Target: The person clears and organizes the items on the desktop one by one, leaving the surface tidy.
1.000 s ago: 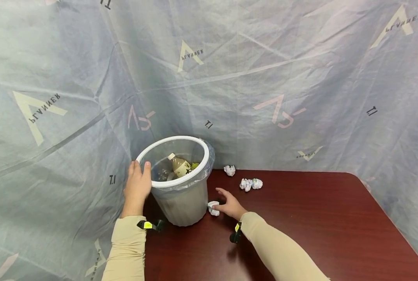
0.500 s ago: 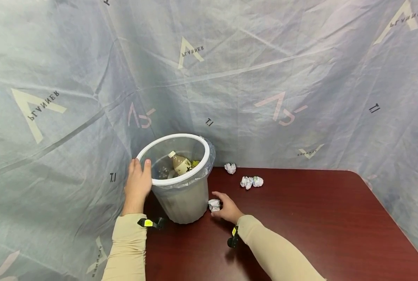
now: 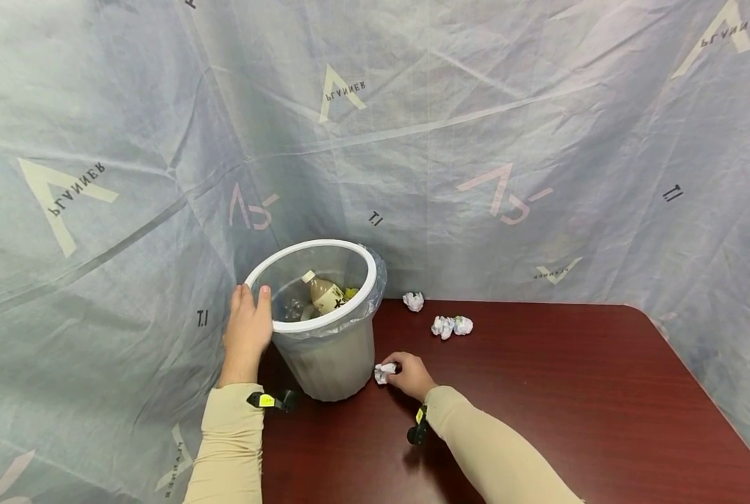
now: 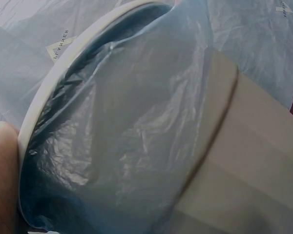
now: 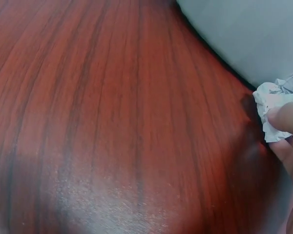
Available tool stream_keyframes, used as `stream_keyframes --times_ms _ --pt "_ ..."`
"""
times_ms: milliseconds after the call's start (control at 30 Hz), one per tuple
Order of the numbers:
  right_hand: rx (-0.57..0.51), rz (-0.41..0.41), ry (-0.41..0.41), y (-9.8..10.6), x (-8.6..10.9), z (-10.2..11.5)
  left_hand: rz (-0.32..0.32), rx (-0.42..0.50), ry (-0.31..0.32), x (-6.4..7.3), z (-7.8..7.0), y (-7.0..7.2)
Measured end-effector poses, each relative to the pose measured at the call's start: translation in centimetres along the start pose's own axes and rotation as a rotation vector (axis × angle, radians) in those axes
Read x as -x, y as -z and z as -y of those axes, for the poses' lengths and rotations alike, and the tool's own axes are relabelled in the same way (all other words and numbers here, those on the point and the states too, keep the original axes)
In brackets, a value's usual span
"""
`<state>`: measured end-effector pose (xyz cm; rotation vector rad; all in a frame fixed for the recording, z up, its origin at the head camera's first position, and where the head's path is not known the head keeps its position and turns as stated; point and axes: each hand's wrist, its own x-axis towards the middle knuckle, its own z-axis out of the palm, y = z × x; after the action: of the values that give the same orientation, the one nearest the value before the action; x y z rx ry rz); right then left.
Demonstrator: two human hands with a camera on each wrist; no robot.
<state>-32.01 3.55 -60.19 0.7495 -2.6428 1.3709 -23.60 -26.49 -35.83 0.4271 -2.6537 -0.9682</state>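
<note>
A grey trash can (image 3: 334, 364) with a white rim (image 3: 315, 327) and a clear plastic liner (image 4: 127, 126) stands on the dark red table, its mouth towards me. My left hand (image 3: 247, 336) holds the rim at the left side, thumb over the edge and fingers along the outside; the left wrist view shows only one digit at the rim. By the can's base, my right hand (image 3: 411, 376) pinches a crumpled paper ball (image 5: 278, 107) between thumb and fingers. Inside the can lie a plastic bottle (image 3: 324, 294) and something yellow-green (image 3: 350, 292), partly hidden.
Further back on the table (image 3: 539, 392) lie more crumpled paper balls: one (image 3: 413, 302) near the back edge, and a touching pair (image 3: 452, 327) to its right. Grey printed sheeting (image 3: 476, 140) hangs behind and along the left.
My right hand's fingers have closed from a wide spread onto the paper ball, which has turned slightly. The left hand stays at the rim. The view has shifted a little.
</note>
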Motion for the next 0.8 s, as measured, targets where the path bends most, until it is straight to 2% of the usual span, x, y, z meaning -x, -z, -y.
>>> stream_keyframes --times_ms 133,533,800 --pt "-0.029 -0.015 -0.017 1.0 -0.5 -0.1 0.0 -0.001 -0.004 0.1 -0.1 0.2" --pt "-0.079 -0.098 -0.042 6.7 -3.4 1.4 -0.001 -0.022 -0.019 0.1 -0.4 0.6" --pt "0.021 -0.163 -0.046 11.9 -5.6 3.7 0.007 -0.036 -0.019 0.0 -0.1 0.2"
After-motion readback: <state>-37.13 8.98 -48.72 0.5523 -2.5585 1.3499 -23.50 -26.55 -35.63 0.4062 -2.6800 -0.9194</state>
